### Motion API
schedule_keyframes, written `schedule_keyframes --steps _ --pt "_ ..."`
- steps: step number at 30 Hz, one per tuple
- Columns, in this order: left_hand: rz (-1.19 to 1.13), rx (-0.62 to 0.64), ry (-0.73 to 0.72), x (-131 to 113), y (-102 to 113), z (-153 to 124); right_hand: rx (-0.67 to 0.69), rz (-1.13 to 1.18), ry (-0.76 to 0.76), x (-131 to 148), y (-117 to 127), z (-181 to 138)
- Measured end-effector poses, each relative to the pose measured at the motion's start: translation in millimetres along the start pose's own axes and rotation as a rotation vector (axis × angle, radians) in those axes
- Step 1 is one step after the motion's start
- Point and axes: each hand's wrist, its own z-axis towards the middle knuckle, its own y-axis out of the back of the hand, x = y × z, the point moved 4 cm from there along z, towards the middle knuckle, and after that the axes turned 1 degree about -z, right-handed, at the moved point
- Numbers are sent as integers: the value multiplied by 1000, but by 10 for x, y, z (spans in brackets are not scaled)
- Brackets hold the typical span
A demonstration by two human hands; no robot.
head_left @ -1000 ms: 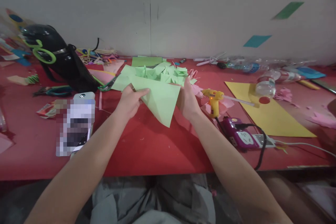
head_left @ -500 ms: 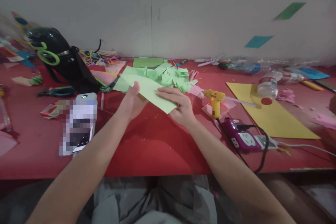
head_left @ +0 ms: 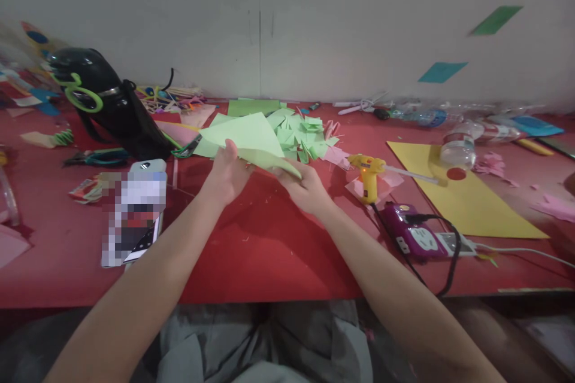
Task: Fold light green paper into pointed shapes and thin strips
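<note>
Both hands were closed on one green paper sheet (head_left: 245, 137), held just above the red table (head_left: 269, 251). The left hand (head_left: 227, 176) pinched its near edge, thumb on top. The right hand (head_left: 305, 188) was curled under its right corner, where the paper bent downward. The sheet appeared folded over into a triangle; the fold looked loose, not pressed flat, so the creasing seemed unfinished. A phone (head_left: 137, 209) lay left of the left hand. A yellow glue gun (head_left: 367, 173) stood right of the right hand, untouched. Just beyond the fingers lay a pile of small folded green pieces (head_left: 300, 131), judged finished, with a flat green sheet (head_left: 251, 106) past it, apparently unworked.
</note>
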Motion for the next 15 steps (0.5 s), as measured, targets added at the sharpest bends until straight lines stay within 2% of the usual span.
schedule_keyframes --steps 2,5,9,12,15 --pt "7 -5 -5 -10 -10 -15 -123 70 -116 -56 56 9" --pt "62 -58 -18 7 25 -17 -257 167 -156 -75 118 23" --pt "153 -141 -14 42 90 13 -253 196 -167 -68 121 33" --pt "165 -157 -12 46 108 31 -223 152 -201 -89 110 31" --pt "163 -179 12 55 122 33 -255 114 -170 -86 137 36"
